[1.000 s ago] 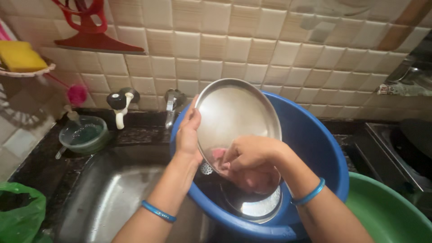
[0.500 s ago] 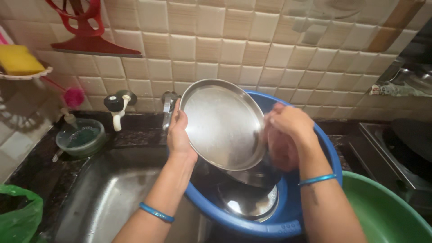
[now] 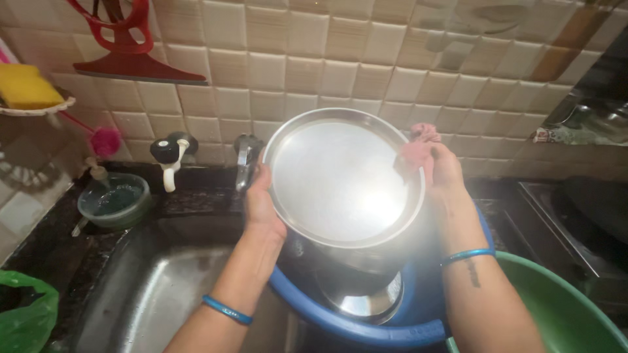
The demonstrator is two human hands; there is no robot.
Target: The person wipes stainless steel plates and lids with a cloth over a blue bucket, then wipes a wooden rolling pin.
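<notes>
Steel plate (image 3: 340, 180) is up at chest height, tilted w/ its face toward the camera, above the blue tub (image 3: 366, 327). Top rim of plate sits near the tiled wall (image 3: 314, 65); left rim is just beside the tap (image 3: 245, 160). Open room: the sink (image 3: 150, 294) on the left, below the left forearm. Green tub (image 3: 562, 314) touches the blue one on the right; stove (image 3: 589, 216) is further right. A steel pot (image 3: 360, 287) stands in the blue tub under the plate.

Vs half a sec ago: plate has come higher and now faces the camera more squarely. Right hand (image 3: 445, 173) has moved up from beside the plate to its upper right rim, the pink cloth (image 3: 418, 147) w/ it.

Left hand (image 3: 261, 202) grips the plate's left rim from behind, thumb side showing, fingers hidden behind the plate, so can't tell their spread. Right hand's fingers are bunched, pinching the pink cloth against the plate's upper right rim. Plate lies between both hands, rim touching each.

Small green bowl (image 3: 114, 199) sits on the counter left of the tap; yellow sponge (image 3: 26, 85) on a shelf upper left.
</notes>
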